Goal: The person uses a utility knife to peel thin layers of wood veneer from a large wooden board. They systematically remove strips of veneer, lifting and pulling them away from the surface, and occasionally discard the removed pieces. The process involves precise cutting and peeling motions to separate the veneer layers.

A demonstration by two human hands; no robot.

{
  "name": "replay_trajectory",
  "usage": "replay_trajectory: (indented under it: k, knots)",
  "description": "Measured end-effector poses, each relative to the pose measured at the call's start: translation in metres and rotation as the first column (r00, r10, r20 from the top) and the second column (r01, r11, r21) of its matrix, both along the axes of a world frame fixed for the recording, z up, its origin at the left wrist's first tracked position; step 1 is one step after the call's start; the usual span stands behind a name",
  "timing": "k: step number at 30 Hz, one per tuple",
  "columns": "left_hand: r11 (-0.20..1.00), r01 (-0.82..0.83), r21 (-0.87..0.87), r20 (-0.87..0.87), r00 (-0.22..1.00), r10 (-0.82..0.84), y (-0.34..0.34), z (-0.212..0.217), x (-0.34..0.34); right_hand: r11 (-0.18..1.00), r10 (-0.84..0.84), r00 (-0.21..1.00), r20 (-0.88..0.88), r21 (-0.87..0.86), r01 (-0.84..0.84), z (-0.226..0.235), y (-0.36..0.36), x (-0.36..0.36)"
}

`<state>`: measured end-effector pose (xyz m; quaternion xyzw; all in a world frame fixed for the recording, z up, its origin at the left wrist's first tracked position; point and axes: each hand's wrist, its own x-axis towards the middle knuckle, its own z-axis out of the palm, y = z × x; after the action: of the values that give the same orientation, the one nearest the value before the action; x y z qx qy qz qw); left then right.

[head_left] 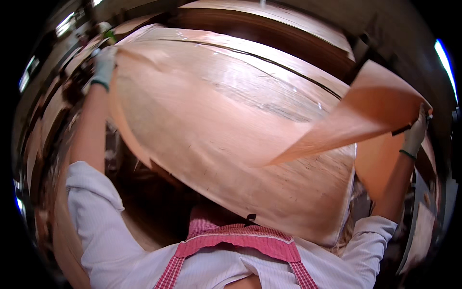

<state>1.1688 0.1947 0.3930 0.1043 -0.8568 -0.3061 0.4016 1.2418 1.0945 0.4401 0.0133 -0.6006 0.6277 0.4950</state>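
Room: dim workshop, with stacked wood sheets lying at 12 o'clock and more piles blurred along the rim at 9 o'clock.
Big sheet: a wide, thin, pale orange veneer sheet fills the middle of the view, bowed and lifted, its near edge running down toward 5 o'clock. A long dark crack crosses its far part from 11 toward 2 o'clock.
Folded part: at 3 o'clock a flap of the same thin wood curls over above the big sheet; whether it is joined to it or a second piece cannot be told.
Left hand: the left hand, in a light glove with a green cuff, is up at 10 o'clock, fingers closed on the far left edge of the veneer sheet.
Right hand: the right hand, gloved alike, is at 3 o'clock, pinched on the outer corner of the flap.
Clothing: white sleeves come in from 7 and 5 o'clock, with a pink checked apron at 6 o'clock.
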Motion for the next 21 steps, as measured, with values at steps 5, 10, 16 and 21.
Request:
replay_trajectory:
  k: [5, 10, 16, 21]
  knots:
    - [0.932, 0.036, 0.360, 0.007, 0.999, -0.042, -0.171, 0.029, -0.134, 0.944, 0.103, 0.991, 0.088, -0.324, -0.069, -0.043, -0.155, 0.060]
    - [0.823, 0.129, 0.554, 0.036, 0.983, -0.178, -0.260, -0.008, -0.251, 0.937, -0.075, 0.890, 0.450, -0.274, 0.218, -0.178, -0.301, 0.075]
    - [0.746, 0.186, 0.640, 0.052, 0.957, -0.284, -0.317, -0.027, -0.342, 0.714, 0.542, 0.418, 0.729, -0.662, 0.228, -0.348, -0.415, 0.019]
    - [0.686, 0.179, 0.706, 0.042, 0.955, -0.292, -0.405, -0.042, -0.368, 0.706, 0.613, 0.317, 0.724, -0.682, 0.192, -0.365, -0.444, 0.043]
